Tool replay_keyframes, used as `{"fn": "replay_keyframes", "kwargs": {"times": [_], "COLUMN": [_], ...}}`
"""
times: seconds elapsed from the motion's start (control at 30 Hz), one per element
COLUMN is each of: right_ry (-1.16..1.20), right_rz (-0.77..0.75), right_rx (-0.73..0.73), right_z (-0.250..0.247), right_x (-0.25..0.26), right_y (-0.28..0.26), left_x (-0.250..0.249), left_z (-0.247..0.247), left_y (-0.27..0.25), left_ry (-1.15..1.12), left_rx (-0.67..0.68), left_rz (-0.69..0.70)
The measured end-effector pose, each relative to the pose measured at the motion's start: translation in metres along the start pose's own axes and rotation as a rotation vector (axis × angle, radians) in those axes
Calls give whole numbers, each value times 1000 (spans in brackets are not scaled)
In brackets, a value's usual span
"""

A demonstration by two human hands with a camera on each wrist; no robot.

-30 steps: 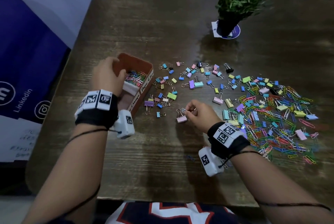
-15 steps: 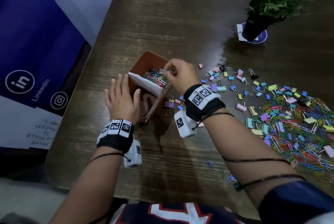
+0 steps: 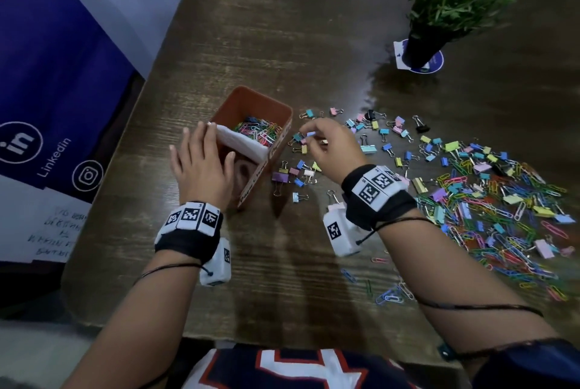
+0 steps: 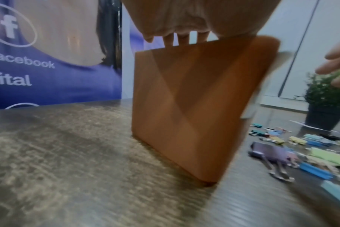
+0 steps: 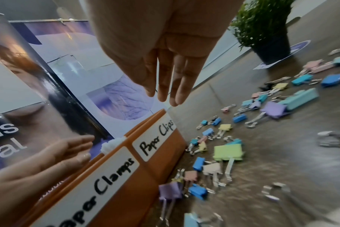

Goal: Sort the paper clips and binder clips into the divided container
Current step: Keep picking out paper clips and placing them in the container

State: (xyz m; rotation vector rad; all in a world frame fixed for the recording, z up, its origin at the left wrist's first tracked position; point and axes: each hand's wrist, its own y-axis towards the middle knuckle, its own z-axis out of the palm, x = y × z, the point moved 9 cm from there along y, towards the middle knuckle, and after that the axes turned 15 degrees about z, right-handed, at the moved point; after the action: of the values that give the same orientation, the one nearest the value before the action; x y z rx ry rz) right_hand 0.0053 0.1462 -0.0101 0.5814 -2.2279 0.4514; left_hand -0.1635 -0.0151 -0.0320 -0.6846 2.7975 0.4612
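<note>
orange divided container (image 3: 248, 106), far half holding coloured paper clips (image 3: 259, 132), left hand (image 3: 201, 165) fingers straight against it, right hand (image 3: 329, 145) fingers relaxed

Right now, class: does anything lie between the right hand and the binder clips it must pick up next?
Nothing visible does. The right hand hovers open directly above the scattered binder clips beside the orange container, while the left hand rests on the container's other side.

Potted plant (image 3: 452, 11) — banner (image 3: 47, 59) — table (image 3: 282, 27)
</note>
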Motion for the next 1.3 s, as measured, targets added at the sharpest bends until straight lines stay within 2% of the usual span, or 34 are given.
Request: {"fn": "replay_keyframes", "kwargs": {"times": [0.1,0.23,0.37,0.5,0.57,0.9,1.13,1.3], "right_ry": [-57,-192,-335,-425,-444,-614,-631,-664], "right_rz": [100,222,282,255,212,74,56,19], "right_rx": [85,254,359,384,407,371,445,482], "right_z": [-11,-23,-35,-44,-39,-15,-14,-10], "right_x": [-35,-83,-124,-151,-161,-171,-168,-161], "right_y": [-22,-60,-99,-130,-141,-151,-150,-151], "left_x": [-40,-112,-168,-201,-209,-218,-228,-237], "left_z": [-1,4,50,98,110,120,121,116], "left_y": [-2,-19,-56,-105,-123,-140,-142,-139], "left_ry": [2,-136,-216,-196,-223,-126,-21,-46], "left_rx": [13,18,283,653,750,796,876,878], "left_rz": [115,312,440,546,551,531,565,591]}}
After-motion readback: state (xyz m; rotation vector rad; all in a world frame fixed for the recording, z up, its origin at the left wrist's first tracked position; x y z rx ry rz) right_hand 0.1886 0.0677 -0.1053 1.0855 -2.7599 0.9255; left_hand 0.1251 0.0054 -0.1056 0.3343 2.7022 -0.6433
